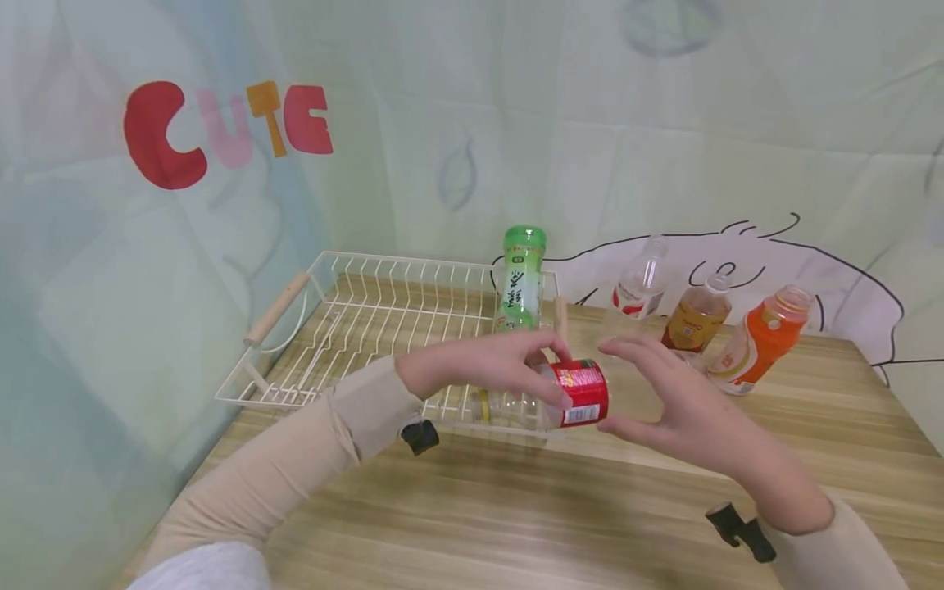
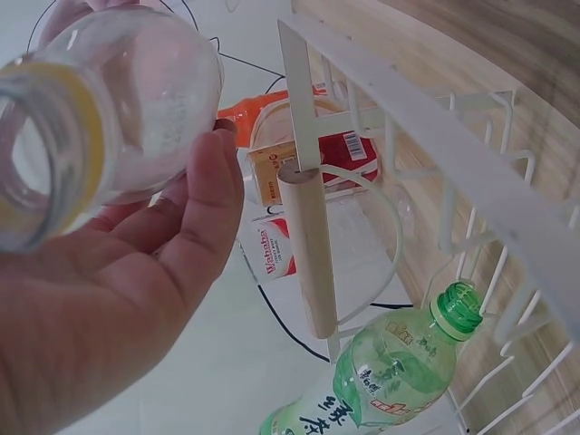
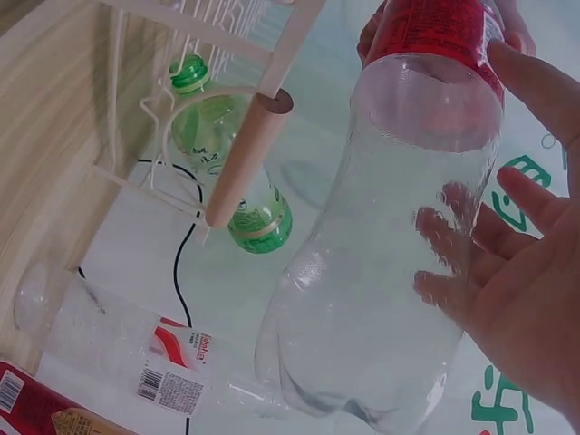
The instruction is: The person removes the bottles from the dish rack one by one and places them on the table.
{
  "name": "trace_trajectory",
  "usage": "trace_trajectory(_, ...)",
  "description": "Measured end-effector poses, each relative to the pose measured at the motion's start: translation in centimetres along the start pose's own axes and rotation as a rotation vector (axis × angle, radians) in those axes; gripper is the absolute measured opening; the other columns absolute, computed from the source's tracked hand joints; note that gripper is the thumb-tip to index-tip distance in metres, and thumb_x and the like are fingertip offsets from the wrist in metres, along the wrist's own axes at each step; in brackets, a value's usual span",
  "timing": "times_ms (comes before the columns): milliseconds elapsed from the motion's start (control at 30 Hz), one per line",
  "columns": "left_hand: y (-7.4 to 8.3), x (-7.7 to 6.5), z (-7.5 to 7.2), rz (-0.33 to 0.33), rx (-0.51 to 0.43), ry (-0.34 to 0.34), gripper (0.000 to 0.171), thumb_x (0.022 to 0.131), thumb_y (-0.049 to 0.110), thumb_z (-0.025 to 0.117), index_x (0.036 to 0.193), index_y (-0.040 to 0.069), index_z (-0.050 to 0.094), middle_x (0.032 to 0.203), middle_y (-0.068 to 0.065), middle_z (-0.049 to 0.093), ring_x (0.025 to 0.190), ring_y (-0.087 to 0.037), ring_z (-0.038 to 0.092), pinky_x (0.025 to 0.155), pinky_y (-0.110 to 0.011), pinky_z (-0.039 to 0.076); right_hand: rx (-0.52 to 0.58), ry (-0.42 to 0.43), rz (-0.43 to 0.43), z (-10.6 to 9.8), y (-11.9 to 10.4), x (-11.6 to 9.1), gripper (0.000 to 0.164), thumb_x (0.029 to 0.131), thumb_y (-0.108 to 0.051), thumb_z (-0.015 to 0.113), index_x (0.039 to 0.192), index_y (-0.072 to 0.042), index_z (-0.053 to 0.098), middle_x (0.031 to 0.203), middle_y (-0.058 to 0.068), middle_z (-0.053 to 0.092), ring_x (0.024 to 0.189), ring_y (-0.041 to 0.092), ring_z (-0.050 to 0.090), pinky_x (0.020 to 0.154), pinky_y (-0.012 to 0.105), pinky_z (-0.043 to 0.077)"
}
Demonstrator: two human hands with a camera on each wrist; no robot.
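Observation:
A clear plastic bottle with a red label (image 1: 581, 393) lies roughly sideways over the front right part of a white wire dish rack (image 1: 413, 260). Its neck, with a yellow ring, points left. My left hand (image 1: 501, 365) grips it around the label, fingers behind and thumb in front. Beyond the bottle's base end, my right hand (image 1: 686, 401) is spread, thumb and fingers apart. The right wrist view has the right hand's fingers seen through the clear lower body (image 3: 381, 254). A green tea bottle (image 1: 520, 283) stands neck down in the rack's right end.
Right of the rack on the wooden table (image 1: 442, 508) stand a clear bottle with a red-and-white label (image 1: 636, 291), a brown-labelled bottle (image 1: 696, 319) and an orange bottle (image 1: 767, 340), all uncapped. The rack has wooden handles (image 1: 276, 310). Printed curtains (image 1: 457, 98) enclose the table.

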State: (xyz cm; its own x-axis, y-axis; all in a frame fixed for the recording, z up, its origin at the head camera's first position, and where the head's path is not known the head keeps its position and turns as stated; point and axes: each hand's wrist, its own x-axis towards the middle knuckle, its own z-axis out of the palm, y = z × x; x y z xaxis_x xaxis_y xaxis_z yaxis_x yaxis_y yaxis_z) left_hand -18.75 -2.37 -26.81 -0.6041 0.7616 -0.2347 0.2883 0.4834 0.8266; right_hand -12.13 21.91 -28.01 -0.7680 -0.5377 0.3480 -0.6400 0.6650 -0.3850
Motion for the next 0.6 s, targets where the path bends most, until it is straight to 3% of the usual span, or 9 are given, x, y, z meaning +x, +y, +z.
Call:
trace_trajectory(433, 0.04, 0.37, 0.19, 0.007, 0.036, -0.019, 0.048, 0.084, 0.027, 0.072, 0.124, 0.013, 0.05, 0.107, -0.002, 0.063, 0.098, -0.017, 0.06, 0.08, -0.031, 0.054, -0.02, -0.039, -0.024, 0.21, 0.46, -0.09, 0.064, 0.073, -0.026, 0.085, 0.129, -0.014, 0.056, 0.127, 0.002, 0.059, 0.117, 0.022, 0.056, 0.087, 0.045, 0.054)
trace_trajectory(600, 0.17, 0.28, 0.32, 0.001, 0.042, -0.039, 0.046, 0.084, 0.028, 0.072, 0.122, 0.014, 0.05, 0.107, -0.001, 0.062, 0.097, -0.017, 0.06, 0.079, -0.031, 0.054, -0.003, -0.082, -0.003, 0.36, 0.47, -0.26, 0.062, 0.076, -0.037, 0.081, 0.129, -0.016, 0.056, 0.124, 0.002, 0.061, 0.111, 0.021, 0.06, 0.084, 0.044, 0.055)
